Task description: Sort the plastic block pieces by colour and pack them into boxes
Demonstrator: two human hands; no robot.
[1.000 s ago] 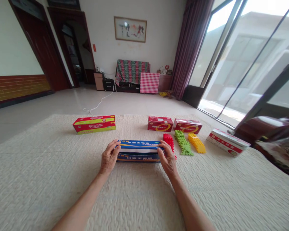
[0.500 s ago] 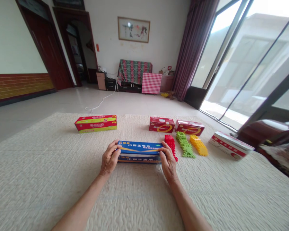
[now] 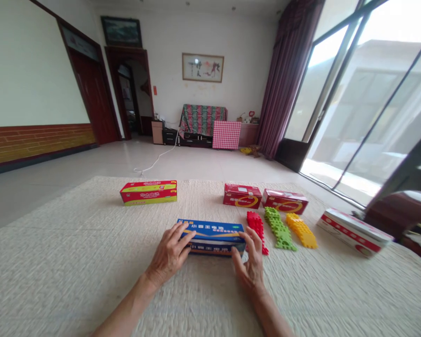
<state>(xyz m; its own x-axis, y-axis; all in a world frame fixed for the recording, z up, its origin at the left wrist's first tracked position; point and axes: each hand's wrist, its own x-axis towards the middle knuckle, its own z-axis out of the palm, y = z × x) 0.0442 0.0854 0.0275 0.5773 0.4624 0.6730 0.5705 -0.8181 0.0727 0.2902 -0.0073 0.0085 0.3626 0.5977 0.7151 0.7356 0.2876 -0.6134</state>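
A long blue carton (image 3: 214, 235) with white lettering lies flat on the cream quilted cover (image 3: 73, 262), just ahead of me. My left hand (image 3: 170, 255) grips its left end, fingers curled over the top and thumb at the front. My right hand (image 3: 250, 262) sits at the carton's right front corner, fingers spread and loosened, barely touching it. A red plastic block strip (image 3: 257, 224) lies right beside that hand.
Green (image 3: 279, 228) and yellow (image 3: 301, 230) block strips lie right of the red one. Two red cartons (image 3: 242, 195) (image 3: 285, 201) sit behind them, a red-and-yellow carton (image 3: 148, 192) at far left, a white-and-red carton (image 3: 354, 230) at far right. A dark chair (image 3: 400, 210) stands past the right edge.
The view has tilted up and the carton now lies closer to me. My right hand has loosened from the carton's right end and spread its fingers; my left hand keeps its hold.
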